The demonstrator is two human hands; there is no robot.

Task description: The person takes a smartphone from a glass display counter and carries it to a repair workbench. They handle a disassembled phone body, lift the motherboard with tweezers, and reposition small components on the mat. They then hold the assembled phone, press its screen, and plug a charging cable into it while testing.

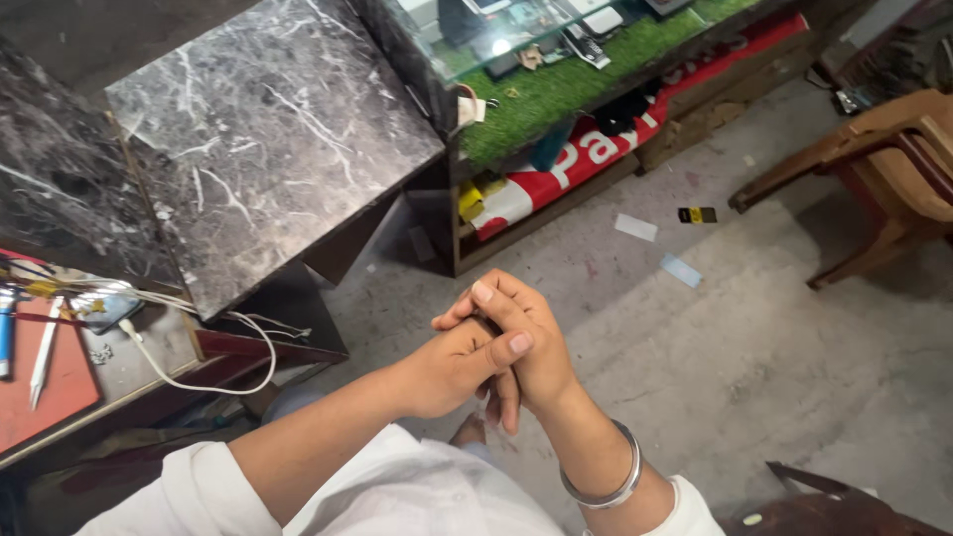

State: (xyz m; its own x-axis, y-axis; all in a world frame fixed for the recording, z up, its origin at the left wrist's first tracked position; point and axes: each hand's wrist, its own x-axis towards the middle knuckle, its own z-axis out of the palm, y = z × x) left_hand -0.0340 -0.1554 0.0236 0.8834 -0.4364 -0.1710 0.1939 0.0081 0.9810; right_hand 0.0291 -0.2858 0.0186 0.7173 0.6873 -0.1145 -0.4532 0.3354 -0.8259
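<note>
Both hands meet at centre frame, over the concrete floor (754, 357). The left hand (452, 367) is curled around the fingers of the right hand (531, 347), its thumb laid across them; the right hand's fingers are closed and folded over the left. Neither hand shows any object in its grasp: each has hold only of the other, and whether something small sits hidden between the palms cannot be told. A steel bangle (606, 476) rings the right wrist, at about 5 o'clock from the clasp; by its look it is rigid, smooth and likely slippery, so it would best be gripped across its rim rather than on its polished face. White sleeves (397, 491) cover both forearms lower down. At 10 o'clock from the hands stands a dark marble counter (258, 139), judged heavy and hard-edged. At 9 o'clock a white cable (199, 382) droops off a lower shelf, limp and light, near a red mat (60, 382) with a white pen-like tool (45, 357). At 12 o'clock a glass display case (516, 40) over green turf (576, 89), fragile. At 2 o'clock a wooden chair (884, 169), well apart.
</note>
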